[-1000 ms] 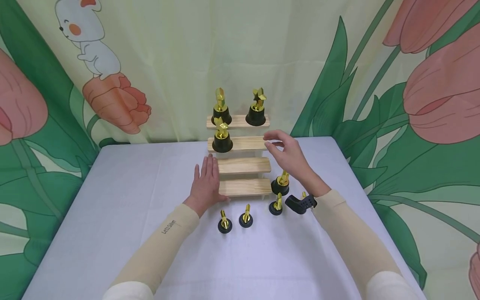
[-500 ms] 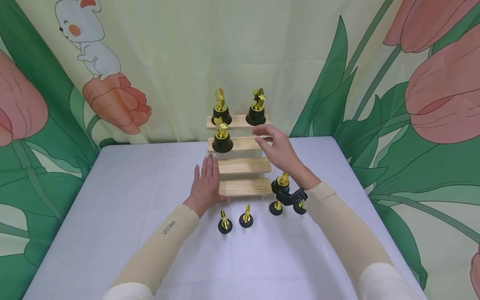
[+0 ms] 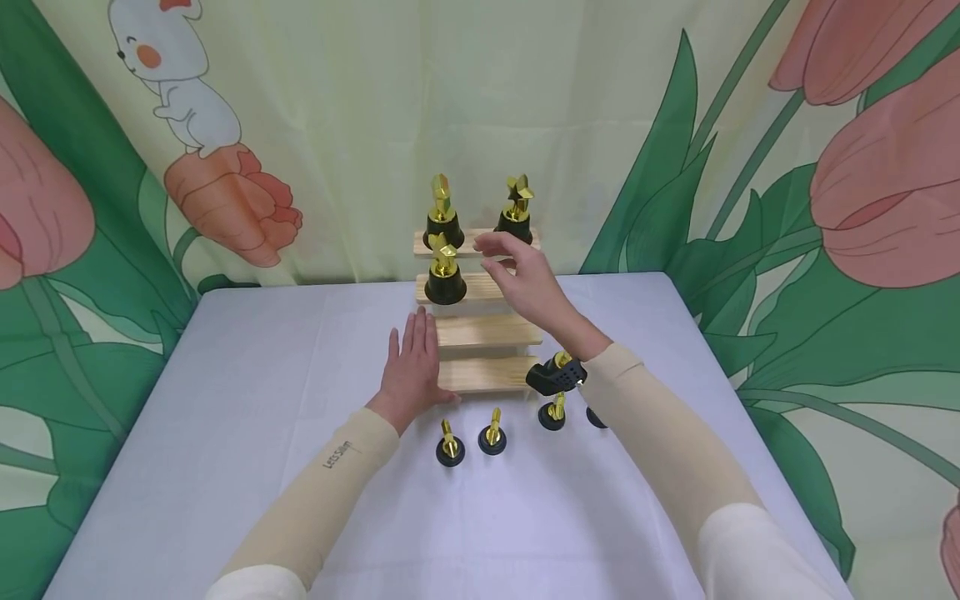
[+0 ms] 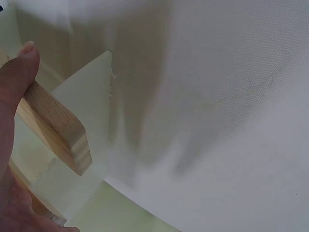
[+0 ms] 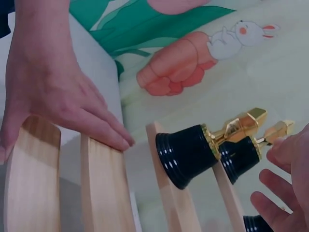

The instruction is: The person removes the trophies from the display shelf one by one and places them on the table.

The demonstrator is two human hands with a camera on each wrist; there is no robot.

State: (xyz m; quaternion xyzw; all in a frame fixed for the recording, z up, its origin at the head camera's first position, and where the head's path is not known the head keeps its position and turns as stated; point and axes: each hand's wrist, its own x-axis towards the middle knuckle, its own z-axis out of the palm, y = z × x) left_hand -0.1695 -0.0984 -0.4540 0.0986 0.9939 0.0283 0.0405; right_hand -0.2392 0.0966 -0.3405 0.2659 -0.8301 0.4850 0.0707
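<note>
A tiered wooden display stand (image 3: 487, 375) has star-topped gold trophies with black bases on its upper tiers. My left hand (image 3: 408, 367) rests against the left ends of the two lower boards, fingers straight. In the left wrist view its thumb lies over a wooden board end (image 4: 63, 125). Above the second-highest board, my right hand (image 3: 528, 279) hovers with fingers loosely bent and nothing held. It is just right of the trophy (image 3: 446, 288) on that board. In the right wrist view that trophy (image 5: 186, 154) stands apart from the right fingertips.
The top board carries a left trophy (image 3: 442, 225) and a right trophy (image 3: 514, 218). Two trophies, one left (image 3: 450, 450) and one right (image 3: 492, 437), stand in front of the stand. Several more, including a trophy (image 3: 552, 414), stand at front right, partly behind my right wrist.
My right hand has moved left across the second-highest board, toward the trophy there. My left hand and the trophies have stayed put.
</note>
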